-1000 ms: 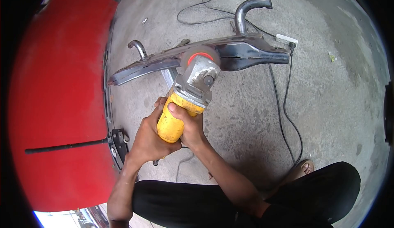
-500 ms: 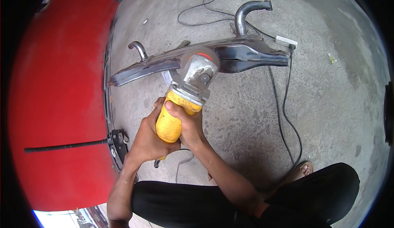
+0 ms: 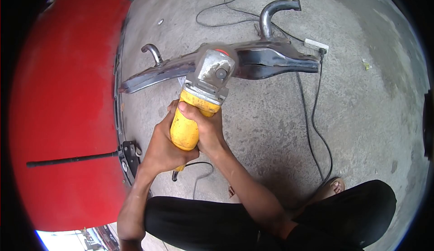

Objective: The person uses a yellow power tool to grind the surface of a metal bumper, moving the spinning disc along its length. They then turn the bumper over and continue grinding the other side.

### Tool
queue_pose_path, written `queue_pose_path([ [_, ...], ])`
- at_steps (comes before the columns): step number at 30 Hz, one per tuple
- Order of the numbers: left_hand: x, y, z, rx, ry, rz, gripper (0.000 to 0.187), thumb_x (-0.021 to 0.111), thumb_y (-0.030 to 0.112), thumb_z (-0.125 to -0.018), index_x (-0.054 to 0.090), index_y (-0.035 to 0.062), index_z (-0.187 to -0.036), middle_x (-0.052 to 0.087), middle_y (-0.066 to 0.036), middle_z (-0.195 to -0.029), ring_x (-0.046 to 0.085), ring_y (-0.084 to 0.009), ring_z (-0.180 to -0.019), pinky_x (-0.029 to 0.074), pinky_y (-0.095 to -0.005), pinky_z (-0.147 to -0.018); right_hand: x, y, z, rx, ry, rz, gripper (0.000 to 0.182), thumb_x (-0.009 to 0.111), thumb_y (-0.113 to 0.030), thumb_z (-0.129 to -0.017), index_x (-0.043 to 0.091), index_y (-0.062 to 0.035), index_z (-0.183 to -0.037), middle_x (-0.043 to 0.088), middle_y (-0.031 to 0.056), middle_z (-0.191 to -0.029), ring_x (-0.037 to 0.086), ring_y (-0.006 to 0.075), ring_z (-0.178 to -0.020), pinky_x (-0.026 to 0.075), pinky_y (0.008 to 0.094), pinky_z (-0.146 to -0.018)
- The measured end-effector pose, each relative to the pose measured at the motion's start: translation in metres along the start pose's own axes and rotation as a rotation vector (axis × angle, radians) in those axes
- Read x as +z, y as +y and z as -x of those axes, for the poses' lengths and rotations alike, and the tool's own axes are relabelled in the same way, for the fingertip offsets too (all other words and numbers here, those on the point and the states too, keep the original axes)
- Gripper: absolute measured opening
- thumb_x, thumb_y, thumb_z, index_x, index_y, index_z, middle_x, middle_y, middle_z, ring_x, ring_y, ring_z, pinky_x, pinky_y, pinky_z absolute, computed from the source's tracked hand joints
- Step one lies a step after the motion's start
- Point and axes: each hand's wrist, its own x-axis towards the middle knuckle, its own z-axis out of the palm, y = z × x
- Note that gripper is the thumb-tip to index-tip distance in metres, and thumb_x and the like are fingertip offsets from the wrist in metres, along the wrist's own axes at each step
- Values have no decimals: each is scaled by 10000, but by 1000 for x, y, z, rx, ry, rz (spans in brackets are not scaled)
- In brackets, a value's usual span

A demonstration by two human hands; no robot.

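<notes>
A yellow angle grinder [image 3: 185,131] with a scuffed silver gear head is gripped in both hands. My left hand [image 3: 162,149] wraps round the rear of its body, and my right hand [image 3: 209,126] is closed round the part just behind the gear head. The disc is blurred and mostly hidden behind the head. It lies over the middle of a long dark metal beam [image 3: 271,61] on the floor; whether it touches cannot be made out. Two bent pipes rise from the beam, a large one [image 3: 267,18] at right and a smaller one [image 3: 153,52] at left.
A white power strip [image 3: 315,46] with a plugged-in black cable [image 3: 312,120] lies right of the beam on the concrete floor [image 3: 271,115]. A red panel [image 3: 68,106] fills the left side, with a black rod [image 3: 72,160] across it. My foot [image 3: 335,185] is at lower right.
The grinder and both hands have shifted slightly up and to the left along the beam. The beam has hardly moved.
</notes>
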Motion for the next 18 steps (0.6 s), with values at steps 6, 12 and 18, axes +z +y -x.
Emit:
queue_pose_path([
  [6,0,5,-3,-12,-13,20,781,870,6,-608,546,-29,-1317,699,-104,-1055,691,-178,-982,567,-334,-905,-1,-3,1,-38,-18,2,319,765,-135,-907,640,-14,-1174,740,125,-1006,723,199,-932,595,365,-866],
  [12,3,11,-5,34,17,-4,768,857,0,-616,536,-27,-1313,698,-97,-1025,690,-176,-950,571,-332,-882,1,-11,-2,-25,-30,8,311,768,-131,-905,644,-21,-1169,739,121,-1006,721,198,-928,595,364,-854],
  [18,4,16,-10,-38,12,50,737,846,-39,-598,548,-15,-1271,693,-85,-1068,695,-186,-967,580,-357,-880,0,-16,-10,-29,-46,33,314,775,-131,-906,644,-17,-1167,736,119,-999,720,193,-926,595,358,-857],
])
